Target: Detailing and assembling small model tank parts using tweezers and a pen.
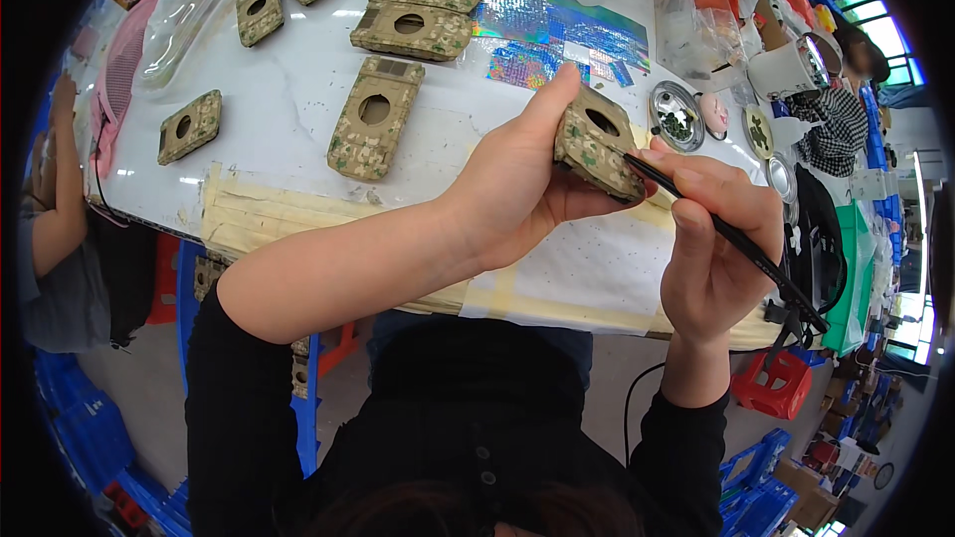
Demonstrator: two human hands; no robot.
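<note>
My left hand (pixel 517 174) wraps round a camouflage-painted model tank hull (pixel 603 139), holding it tilted above the table, thumb along its far end. The hull has a round dark opening in its top. In my right hand (pixel 721 229) is a pair of slim black tweezers (pixel 748 251), gripped like a pen. Their tip meets the hull's near right edge; whether a small part is between the points I cannot make out. Another hull (pixel 360 144) lies left of my left hand. A round metal dish (pixel 679 134) of small dark green pieces stands beyond my right hand.
More hulls (pixel 413 30) lie at the back and one (pixel 189 127) at the left. Shiny holographic sheets (pixel 512 0) lie behind my hands. Plastic bags (pixel 696 10), a white mug (pixel 781 72) and a green bin (pixel 852 278) are on the right. Another person's arm (pixel 65 179) shows at left.
</note>
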